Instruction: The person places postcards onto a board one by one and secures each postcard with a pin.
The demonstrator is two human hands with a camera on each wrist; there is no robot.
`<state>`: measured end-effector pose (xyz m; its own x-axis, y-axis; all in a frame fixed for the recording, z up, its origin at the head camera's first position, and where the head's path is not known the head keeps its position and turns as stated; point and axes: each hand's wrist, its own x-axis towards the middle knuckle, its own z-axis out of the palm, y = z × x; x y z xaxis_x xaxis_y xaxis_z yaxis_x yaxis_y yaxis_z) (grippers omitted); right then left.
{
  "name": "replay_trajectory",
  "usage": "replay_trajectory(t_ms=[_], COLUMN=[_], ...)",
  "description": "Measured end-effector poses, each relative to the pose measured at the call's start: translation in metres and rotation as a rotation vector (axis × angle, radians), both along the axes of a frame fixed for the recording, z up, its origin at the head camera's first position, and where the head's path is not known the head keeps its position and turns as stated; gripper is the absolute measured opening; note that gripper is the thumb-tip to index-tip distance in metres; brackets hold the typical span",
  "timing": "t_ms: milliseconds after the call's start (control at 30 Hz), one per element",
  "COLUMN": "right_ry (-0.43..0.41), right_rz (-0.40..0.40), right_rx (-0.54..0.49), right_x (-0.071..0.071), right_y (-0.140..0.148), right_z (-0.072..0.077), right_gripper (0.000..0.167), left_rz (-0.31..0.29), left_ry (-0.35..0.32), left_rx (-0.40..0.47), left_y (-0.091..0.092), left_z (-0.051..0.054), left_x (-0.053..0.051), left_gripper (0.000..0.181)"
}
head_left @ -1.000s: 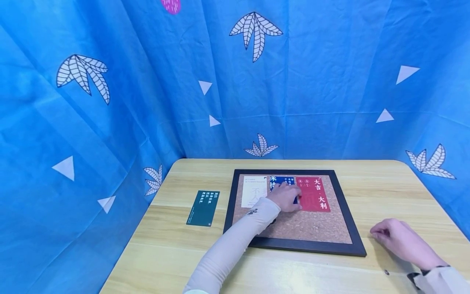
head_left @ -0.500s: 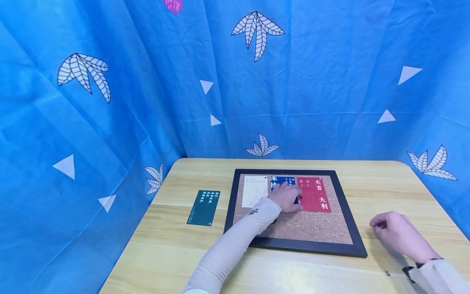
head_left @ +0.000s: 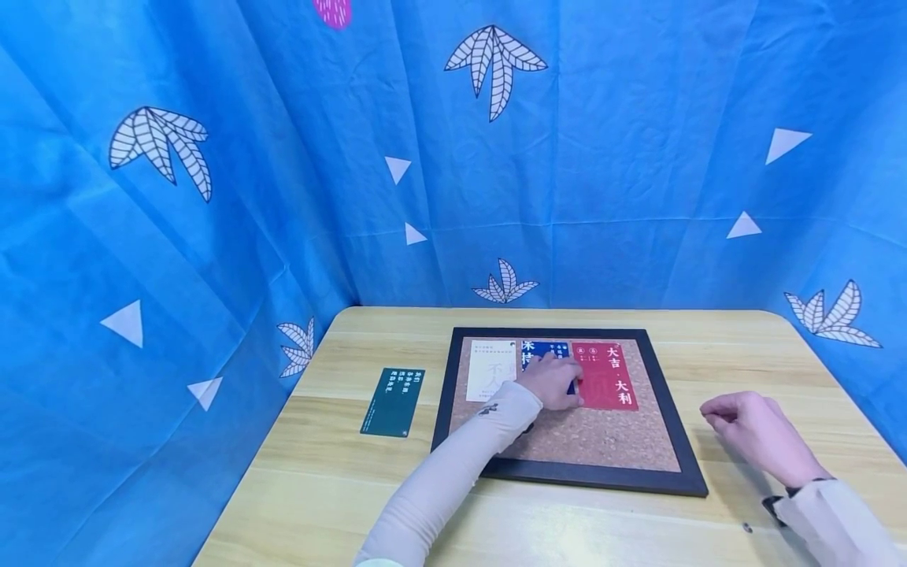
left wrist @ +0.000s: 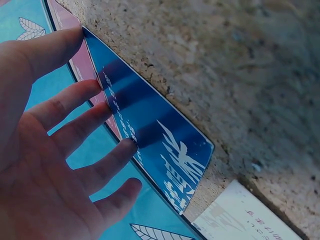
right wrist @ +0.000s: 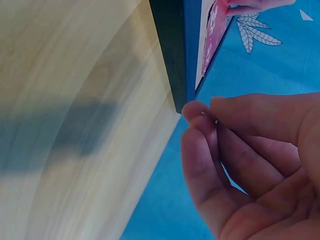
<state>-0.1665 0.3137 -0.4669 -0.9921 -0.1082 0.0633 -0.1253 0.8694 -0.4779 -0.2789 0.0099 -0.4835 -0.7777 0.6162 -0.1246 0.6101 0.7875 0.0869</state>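
My left hand (head_left: pixel 551 380) rests over the blue card (head_left: pixel 532 354) on the framed corkboard (head_left: pixel 602 445). In the left wrist view its spread fingers and thumb (left wrist: pixel 65 125) touch the long edge of the blue card (left wrist: pixel 145 110). The red card (head_left: pixel 605 386) lies directly to the right, the white card (head_left: pixel 482 366) to the left. My right hand (head_left: pixel 761 437) is above the table, right of the frame. Between its thumb and fingertips it pinches a tiny metallic thing (right wrist: pixel 216 121), mostly hidden.
A green card (head_left: pixel 392 402) lies on the wooden table (head_left: pixel 319 488), left of the corkboard. One small dark object (head_left: pixel 747 527) is near the right sleeve. Blue patterned curtains (head_left: pixel 623 157) stand behind and beside the table.
My right hand has moved forward and slightly left, closer to the frame's right edge. My left hand has stayed on the blue card.
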Motion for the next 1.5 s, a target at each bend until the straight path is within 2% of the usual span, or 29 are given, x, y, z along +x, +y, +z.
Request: replay_trajectory(t_ms=[167,533,800,1100,1500], right_ry=[0.013,-0.028,0.044,0.085,0.032], right_rz=[0.01,-0.006,0.025,0.05,0.058], right_rx=[0.002,-0.017,-0.007,-0.028,-0.006], right_x=[-0.006,-0.023,-0.033,-0.046,-0.062], right_y=[0.0,0.002,-0.001,-0.003,-0.01], right_z=[0.0,0.012,0.015,0.017,0.024], right_gripper=[0.019,0.024,0.022,0.018,0.022], left_rz=[-0.001,0.007,-0.001,-0.001,0.006], left_ry=[-0.001,-0.017,0.003,0.008,0.004], left_rx=[-0.009,-0.001,-0.011,-0.005,-0.009], left_y=[-0.001,-0.002,0.0,-0.001,0.0], left_z=[0.0,0.002,-0.001,0.001,0.002], left_x=[0.001,0.003,0.0,0.003,0.003], left_gripper=[0.038,0.039,0.038,0.04,0.043])
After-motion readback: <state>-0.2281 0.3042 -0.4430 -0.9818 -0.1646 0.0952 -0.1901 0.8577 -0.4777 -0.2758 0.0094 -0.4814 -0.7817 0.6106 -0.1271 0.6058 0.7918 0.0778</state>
